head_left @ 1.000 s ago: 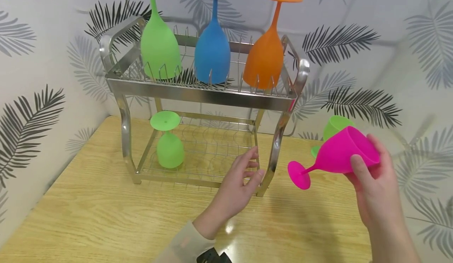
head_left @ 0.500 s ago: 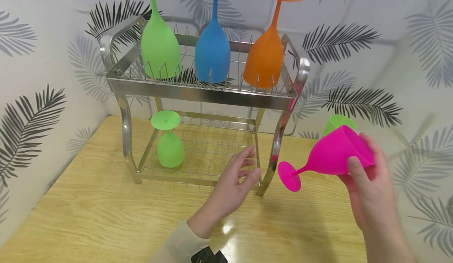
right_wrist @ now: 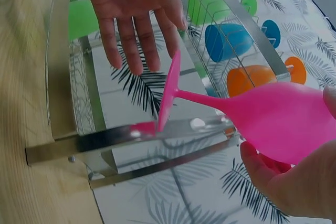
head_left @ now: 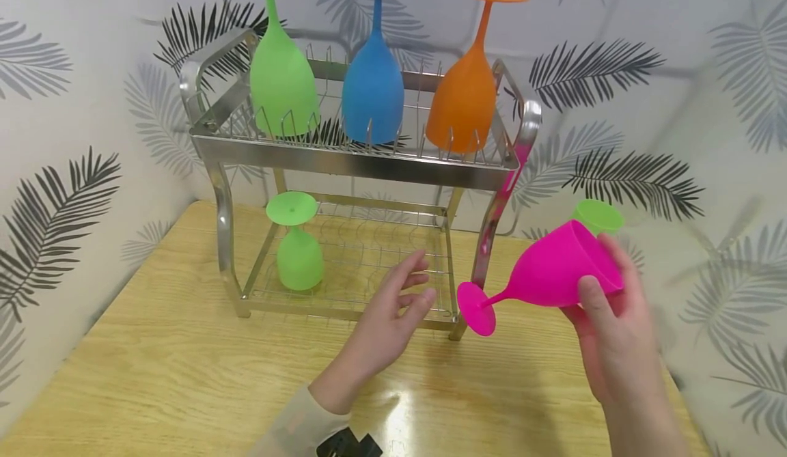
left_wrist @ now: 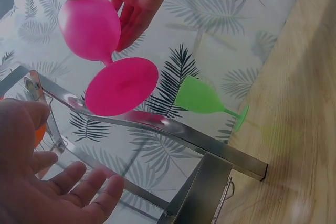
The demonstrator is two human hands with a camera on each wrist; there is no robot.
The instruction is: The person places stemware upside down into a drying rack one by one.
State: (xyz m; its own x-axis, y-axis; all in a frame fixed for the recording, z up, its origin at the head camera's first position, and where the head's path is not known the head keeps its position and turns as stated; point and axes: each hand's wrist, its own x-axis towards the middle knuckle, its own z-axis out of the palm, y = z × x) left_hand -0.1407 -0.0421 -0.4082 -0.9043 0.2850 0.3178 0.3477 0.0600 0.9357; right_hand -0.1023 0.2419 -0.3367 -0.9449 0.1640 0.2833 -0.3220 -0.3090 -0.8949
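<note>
A pink wine glass [head_left: 550, 269] is tilted on its side, its foot pointing left. My right hand [head_left: 615, 327] grips it by the bowl near the rim, thumb on the near side. My left hand [head_left: 384, 324] holds nothing; its fingers are extended in front of the lower shelf, a short way left of the pink foot. Between them stands the right front leg of a two-tier metal dish rack [head_left: 356, 163]. Upside down on its top shelf are a green wine glass [head_left: 283, 85], a blue wine glass [head_left: 373, 95] and an orange wine glass [head_left: 462, 105].
A smaller green goblet [head_left: 299, 259] stands upside down at the left of the lower shelf. Behind the pink glass, another green goblet [left_wrist: 199, 96] stands upright on the wooden table [head_left: 154, 375]. Leaf-patterned wall covering [head_left: 695, 88] closes off the back.
My right hand has carried the pink wine glass leftward, closer to the rack's right front leg. The left hand has drifted slightly left and down.
</note>
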